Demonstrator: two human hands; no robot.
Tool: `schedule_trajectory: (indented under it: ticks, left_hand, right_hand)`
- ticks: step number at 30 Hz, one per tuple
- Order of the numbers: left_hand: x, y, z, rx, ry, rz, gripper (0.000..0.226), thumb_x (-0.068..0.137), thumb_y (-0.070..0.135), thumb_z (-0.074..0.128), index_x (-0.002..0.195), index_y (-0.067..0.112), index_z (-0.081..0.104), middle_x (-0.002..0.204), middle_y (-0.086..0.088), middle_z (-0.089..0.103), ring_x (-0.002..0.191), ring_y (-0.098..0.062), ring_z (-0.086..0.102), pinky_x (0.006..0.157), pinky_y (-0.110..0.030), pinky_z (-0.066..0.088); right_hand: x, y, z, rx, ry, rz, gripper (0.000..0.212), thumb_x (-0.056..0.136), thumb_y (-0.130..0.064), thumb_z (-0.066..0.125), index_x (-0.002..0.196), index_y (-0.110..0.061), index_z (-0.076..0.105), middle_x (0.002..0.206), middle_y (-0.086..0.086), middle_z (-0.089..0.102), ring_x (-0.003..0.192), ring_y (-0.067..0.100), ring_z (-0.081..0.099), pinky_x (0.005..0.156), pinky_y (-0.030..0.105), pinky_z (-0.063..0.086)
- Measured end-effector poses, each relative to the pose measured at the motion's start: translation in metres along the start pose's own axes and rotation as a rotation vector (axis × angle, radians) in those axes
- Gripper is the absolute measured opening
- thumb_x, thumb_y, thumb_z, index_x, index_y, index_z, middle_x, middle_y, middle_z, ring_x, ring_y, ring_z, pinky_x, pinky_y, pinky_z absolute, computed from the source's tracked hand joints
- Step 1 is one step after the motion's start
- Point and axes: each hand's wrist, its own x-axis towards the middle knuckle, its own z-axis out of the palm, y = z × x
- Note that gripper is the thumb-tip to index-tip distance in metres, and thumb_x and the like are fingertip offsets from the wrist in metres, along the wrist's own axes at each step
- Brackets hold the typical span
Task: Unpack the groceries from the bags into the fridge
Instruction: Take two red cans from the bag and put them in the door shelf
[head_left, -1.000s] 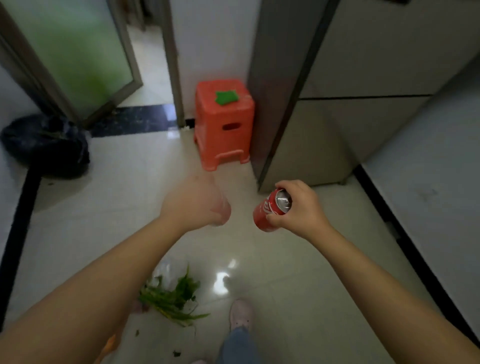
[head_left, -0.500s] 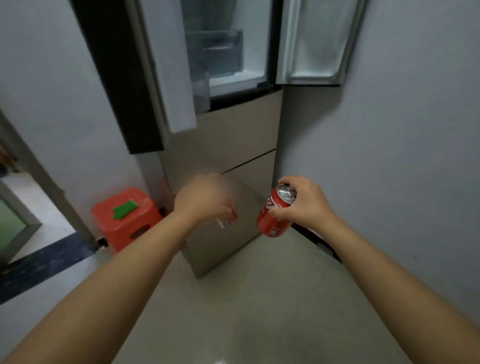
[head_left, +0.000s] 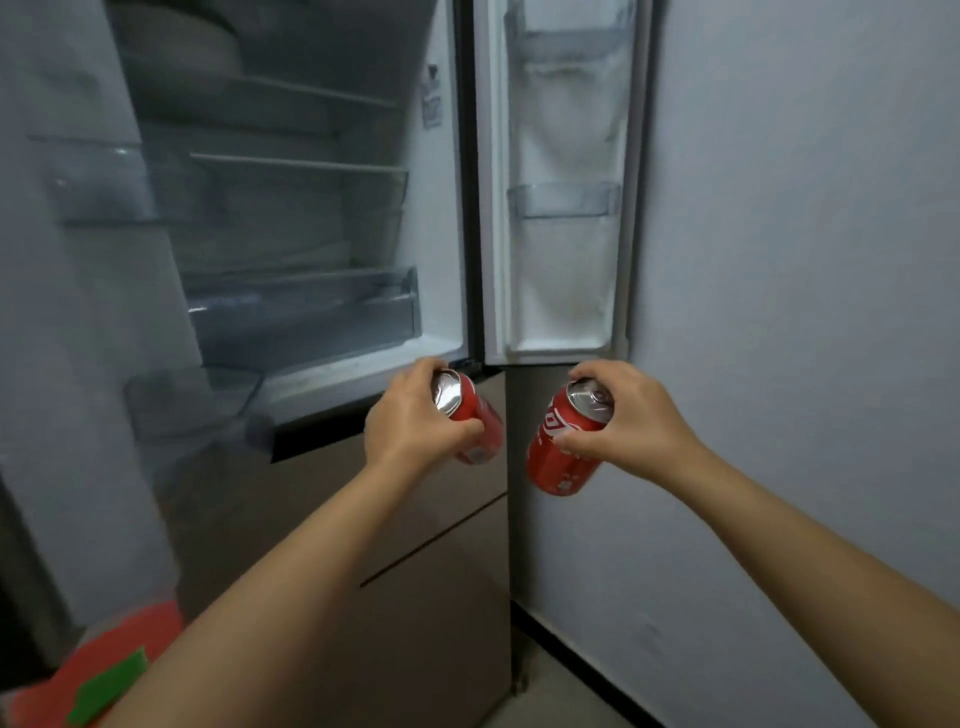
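So the person is standing at the open fridge (head_left: 291, 249) holding a red soda can in each hand. The left hand (head_left: 410, 421) is wrapping its fingers (head_left: 467, 430) round the left can (head_left: 467, 415), gripping it near the silver top, and that can is tilting with its top leaning back toward the camera and its long axis pointing up and away at the fridge. The right hand (head_left: 631, 415) is pinching the right can (head_left: 563, 441) up by the rim, thumb under and fingers over, with the can body hanging down and to the left. Both cans are hovering just below the bottom edge of the open compartment, near each other but not touching. The shelves (head_left: 296, 166) are sitting up and to the left of both hands, so I'd say the left hand is the nearer one for those, while the right hand is sitting right under the door bins (head_left: 563, 200). Next bit probably needs each can tipped upright before it's going in.
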Motion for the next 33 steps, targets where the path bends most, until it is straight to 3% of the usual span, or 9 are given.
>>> schedule_trajectory:
  ticks: [7, 13, 17, 23, 26, 29, 33]
  left_hand:
    - [0.176, 0.056, 0.022, -0.120, 0.205, 0.157, 0.066, 0.069, 0.029, 0.077, 0.127, 0.021, 0.048, 0.126, -0.007, 0.052, 0.113, -0.026, 0.054, 0.092, -0.034, 0.046]
    - [0.299, 0.103, 0.025, -0.206, 0.350, 0.335, 0.071, 0.068, 0.030, 0.078, 0.130, 0.020, 0.045, 0.128, -0.006, 0.051, 0.116, -0.025, 0.052, 0.091, -0.031, 0.046]
    - [0.354, 0.130, 0.036, -0.250, 0.434, 0.436, 0.069, 0.068, 0.030, 0.077, 0.129, 0.020, 0.045, 0.127, -0.005, 0.051, 0.112, -0.022, 0.052, 0.084, -0.027, 0.043]
    - [0.400, 0.151, 0.061, -0.145, 0.356, 0.463, 0.063, 0.070, 0.032, 0.074, 0.126, 0.022, 0.046, 0.123, -0.003, 0.054, 0.098, -0.018, 0.049, 0.080, -0.028, 0.043]
    - [0.413, 0.156, 0.068, -0.052, 0.236, 0.459, 0.060, 0.073, 0.035, 0.072, 0.126, 0.021, 0.048, 0.107, 0.003, 0.052, 0.093, -0.016, 0.047, 0.077, -0.030, 0.044]
    - [0.428, 0.157, 0.065, -0.092, 0.094, 0.389, 0.054, 0.075, 0.032, 0.072, 0.124, 0.020, 0.053, 0.101, 0.000, 0.053, 0.092, -0.021, 0.055, 0.080, -0.036, 0.054]
    - [0.445, 0.161, 0.050, -0.146, -0.112, 0.316, 0.031, 0.081, 0.028, 0.066, 0.109, 0.016, 0.060, 0.080, -0.001, 0.059, 0.069, -0.013, 0.057, 0.052, -0.018, 0.049]
  right_hand:
    - [0.172, 0.024, -0.035, -0.112, 0.346, -0.152, 0.058, 0.068, -0.019, 0.079, 0.119, -0.007, 0.056, 0.122, 0.012, 0.055, 0.111, 0.022, 0.053, 0.086, 0.016, 0.034]
    - [0.289, 0.041, -0.073, 0.037, 0.693, -0.171, 0.043, 0.065, -0.015, 0.080, 0.099, -0.007, 0.054, 0.098, 0.004, 0.050, 0.092, 0.014, 0.047, 0.070, 0.012, 0.031]
    - [0.340, 0.059, -0.090, 0.136, 0.813, -0.205, 0.044, 0.068, -0.018, 0.078, 0.091, -0.015, 0.040, 0.099, -0.001, 0.048, 0.092, 0.012, 0.046, 0.068, 0.014, 0.040]
    - [0.398, 0.095, -0.095, 0.092, 0.744, -0.201, 0.040, 0.067, -0.015, 0.078, 0.094, -0.011, 0.049, 0.101, 0.002, 0.049, 0.092, 0.014, 0.046, 0.076, 0.022, 0.041]
    - [0.414, 0.111, -0.093, 0.094, 0.623, -0.123, 0.041, 0.067, -0.017, 0.079, 0.089, -0.016, 0.045, 0.098, 0.002, 0.050, 0.090, 0.015, 0.048, 0.077, 0.028, 0.044]
    - [0.425, 0.120, -0.093, 0.189, 0.576, -0.107, 0.037, 0.068, -0.017, 0.079, 0.095, -0.012, 0.054, 0.096, 0.003, 0.053, 0.088, 0.017, 0.051, 0.075, 0.029, 0.046]
    - [0.435, 0.120, -0.102, 0.192, 0.438, -0.109, 0.050, 0.071, -0.021, 0.077, 0.114, -0.011, 0.054, 0.111, 0.002, 0.049, 0.099, 0.016, 0.050, 0.085, 0.033, 0.047]
